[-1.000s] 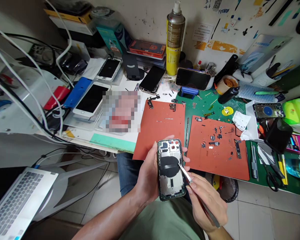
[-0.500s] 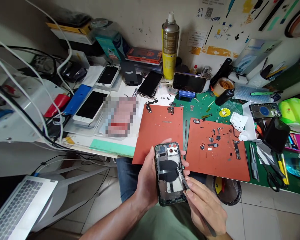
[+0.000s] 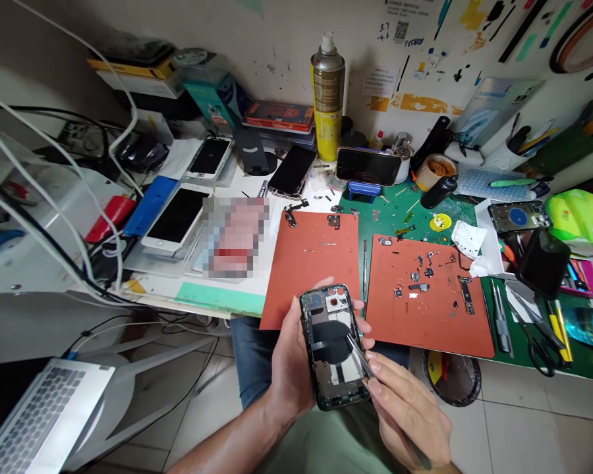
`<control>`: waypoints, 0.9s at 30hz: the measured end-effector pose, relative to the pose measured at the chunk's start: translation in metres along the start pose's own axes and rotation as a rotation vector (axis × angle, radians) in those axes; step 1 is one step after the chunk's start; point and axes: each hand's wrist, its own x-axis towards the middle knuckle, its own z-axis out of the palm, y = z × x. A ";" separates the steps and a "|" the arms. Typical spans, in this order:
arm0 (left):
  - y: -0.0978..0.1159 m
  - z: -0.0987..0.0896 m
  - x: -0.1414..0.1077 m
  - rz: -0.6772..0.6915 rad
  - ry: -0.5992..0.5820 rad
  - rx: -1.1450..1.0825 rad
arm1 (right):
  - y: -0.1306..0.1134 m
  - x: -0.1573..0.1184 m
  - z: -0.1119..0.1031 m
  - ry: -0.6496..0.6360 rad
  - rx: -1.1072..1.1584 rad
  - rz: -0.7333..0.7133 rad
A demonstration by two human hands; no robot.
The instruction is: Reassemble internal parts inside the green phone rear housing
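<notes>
My left hand (image 3: pixel 290 359) is wrapped round an opened phone housing (image 3: pixel 321 378), thumb along its left edge and fingertips showing past its right edge. Inside the housing lies a round black pad (image 3: pixel 332 341) over pale metal, with a camera opening at the top. In my right hand (image 3: pixel 408 401) is a pair of metal tweezers (image 3: pixel 360 357), pinched between thumb and fingers. Their tips are at the right side of the black pad; whether they grip its edge I cannot tell. Small phone parts (image 3: pixel 419 287) are spread over the right red mat (image 3: pixel 435 332).
Another red mat (image 3: pixel 309 276) lies beyond the housing, with a thin metal pry tool (image 3: pixel 364 270) beside it. A yellow spray can (image 3: pixel 328 99) stands at the wall. Scissors (image 3: pixel 541 352) lie at the right edge; a laptop (image 3: pixel 44 415) is at lower left.
The view has shifted slightly. The housing is tilted a little more to the left in my left hand, and the tweezer tips stay at the pad's right side.
</notes>
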 end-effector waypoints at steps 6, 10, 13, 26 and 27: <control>-0.001 -0.001 0.003 -0.018 -0.004 0.004 | 0.003 0.002 -0.001 -0.005 -0.020 -0.009; -0.002 -0.001 0.004 -0.013 -0.006 0.000 | 0.004 -0.001 -0.004 -0.030 -0.009 -0.010; -0.002 0.000 0.003 -0.015 -0.019 0.007 | 0.004 -0.001 -0.006 -0.053 -0.003 0.008; -0.001 0.002 0.004 -0.043 -0.001 -0.002 | 0.002 -0.002 -0.006 -0.038 -0.052 -0.024; -0.001 0.003 0.004 -0.044 0.000 -0.004 | 0.002 -0.002 -0.006 -0.040 -0.053 -0.022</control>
